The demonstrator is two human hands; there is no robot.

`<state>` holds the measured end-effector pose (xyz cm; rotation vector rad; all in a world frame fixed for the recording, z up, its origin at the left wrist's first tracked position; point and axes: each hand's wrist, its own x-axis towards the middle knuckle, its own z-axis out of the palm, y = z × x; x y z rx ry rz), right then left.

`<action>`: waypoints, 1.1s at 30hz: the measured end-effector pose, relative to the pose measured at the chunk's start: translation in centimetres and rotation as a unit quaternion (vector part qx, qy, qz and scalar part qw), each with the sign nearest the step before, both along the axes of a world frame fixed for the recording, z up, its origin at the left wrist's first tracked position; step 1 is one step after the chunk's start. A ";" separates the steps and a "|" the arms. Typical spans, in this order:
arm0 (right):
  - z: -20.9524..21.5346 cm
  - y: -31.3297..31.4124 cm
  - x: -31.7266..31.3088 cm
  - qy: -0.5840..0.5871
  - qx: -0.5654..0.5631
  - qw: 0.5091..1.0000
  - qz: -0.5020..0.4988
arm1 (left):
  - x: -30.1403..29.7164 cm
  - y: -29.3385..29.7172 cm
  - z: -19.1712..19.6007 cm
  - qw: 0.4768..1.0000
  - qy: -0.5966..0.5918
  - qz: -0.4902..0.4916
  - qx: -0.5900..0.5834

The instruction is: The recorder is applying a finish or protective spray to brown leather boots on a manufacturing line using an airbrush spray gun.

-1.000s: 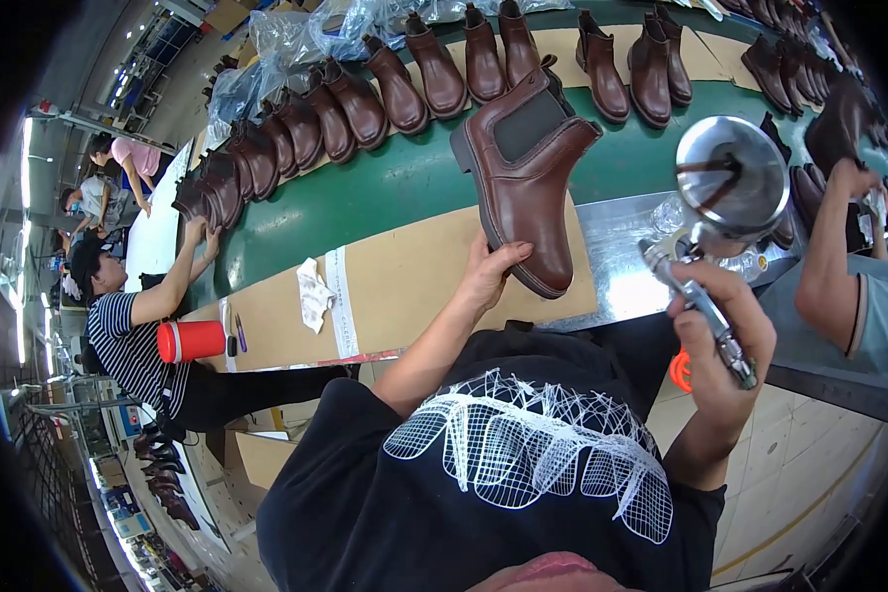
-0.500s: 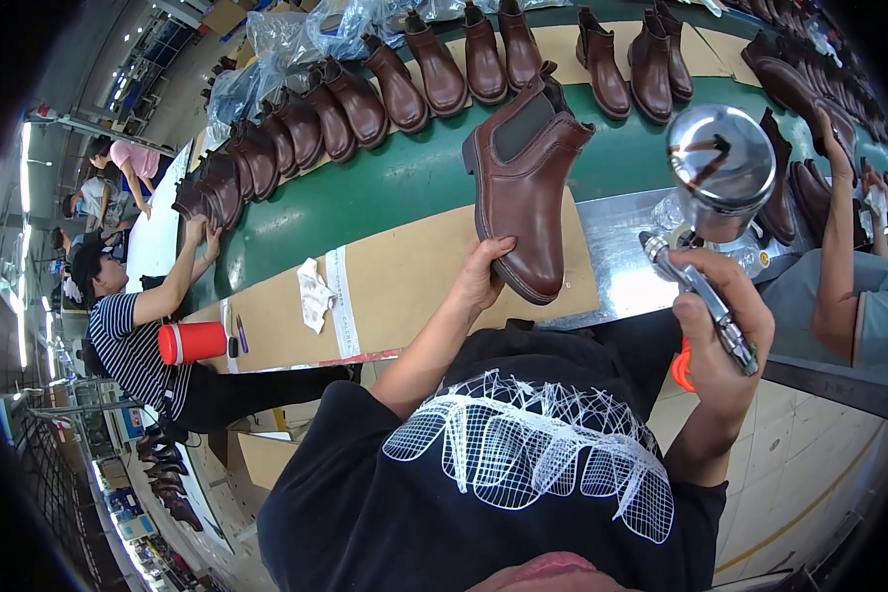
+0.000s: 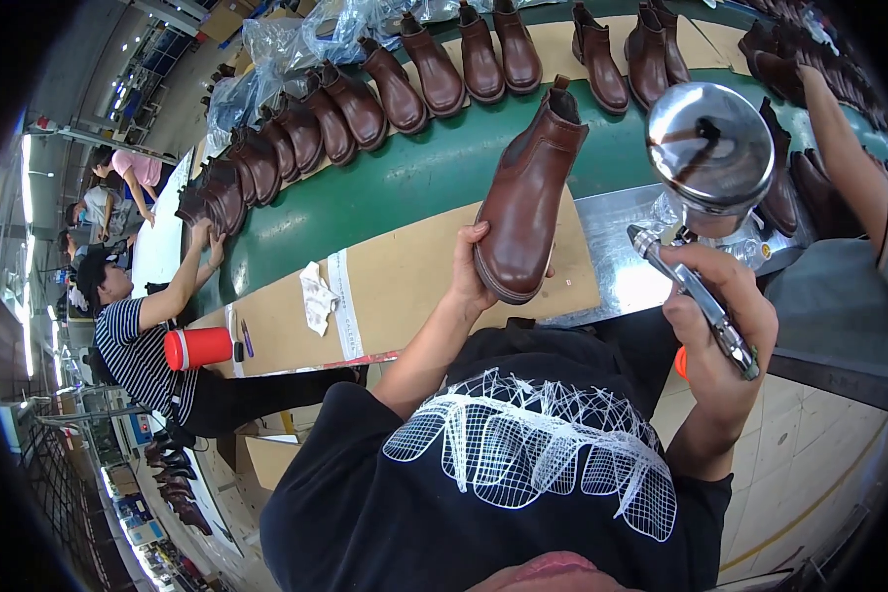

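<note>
A brown leather ankle boot (image 3: 525,202) is held up over the table by my left hand (image 3: 472,266), whose fingers are closed round the toe and sole. Its toe points down toward me and its opening is at the top. My right hand (image 3: 722,321) is wrapped round a metal spray gun (image 3: 701,301) with a shiny round cup (image 3: 710,148) on top. The gun's nozzle (image 3: 643,239) points left toward the boot, with a gap between them. Whether spray comes out, I cannot tell.
A green table (image 3: 335,212) carries a long curved row of similar boots (image 3: 400,89). Brown cardboard (image 3: 414,271) lies along the near edge with a white cloth (image 3: 317,298). A red container (image 3: 197,347) stands at left near a person in a striped shirt (image 3: 128,331). Another person's arm (image 3: 849,158) reaches in at right.
The boot has turned in my left hand, its elastic side panel rotating out of sight and its front facing me more. The spray gun has shifted slightly left. The arm at right has reached farther in.
</note>
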<state>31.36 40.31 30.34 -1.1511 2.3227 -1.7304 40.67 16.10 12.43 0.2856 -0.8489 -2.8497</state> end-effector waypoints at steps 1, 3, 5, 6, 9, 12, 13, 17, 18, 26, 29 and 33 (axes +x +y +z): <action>0.1 -0.1 0.0 -0.009 0.001 1.000 -0.001 | -0.1 0.1 0.2 1.000 0.012 -0.002 0.014; -0.2 0.0 -0.1 -0.016 0.003 1.000 -0.010 | -0.3 0.0 0.1 1.000 0.011 -0.003 0.021; -0.5 0.2 -0.3 -0.023 0.006 1.000 -0.018 | -0.4 -0.1 0.1 0.999 0.012 -0.003 0.030; -0.7 0.3 -0.4 -0.021 0.005 1.000 -0.022 | -0.4 -0.2 0.1 0.999 0.016 -0.005 0.040; -1.1 0.9 -0.4 -0.041 0.007 0.999 -0.032 | -0.3 -1.6 -1.0 0.987 0.060 -0.083 0.127; -1.3 1.3 -0.2 -0.074 -0.005 0.996 -0.039 | 0.2 -2.3 -1.8 0.954 0.092 -0.164 0.235; -1.4 1.4 -0.2 -0.086 -0.021 0.995 -0.040 | 0.2 -2.2 -1.7 0.945 0.083 -0.169 0.268; -0.7 1.3 0.0 -0.082 -0.028 0.996 -0.032 | 0.3 -2.5 -3.5 0.918 0.074 -0.195 0.336; -0.6 1.1 -0.1 -0.070 -0.027 0.997 -0.023 | 0.2 -2.5 -3.8 0.912 0.077 -0.213 0.342; -1.2 1.5 -0.1 -0.032 0.011 0.999 0.011 | -0.3 -2.8 -3.7 0.904 0.095 -0.247 0.335; -1.6 1.6 0.1 -0.043 0.029 0.998 0.021 | -0.6 -3.1 -4.0 0.893 0.098 -0.253 0.358; -3.0 1.6 0.1 -0.067 0.051 0.996 0.032 | -0.4 -3.1 -4.6 0.875 0.114 -0.260 0.392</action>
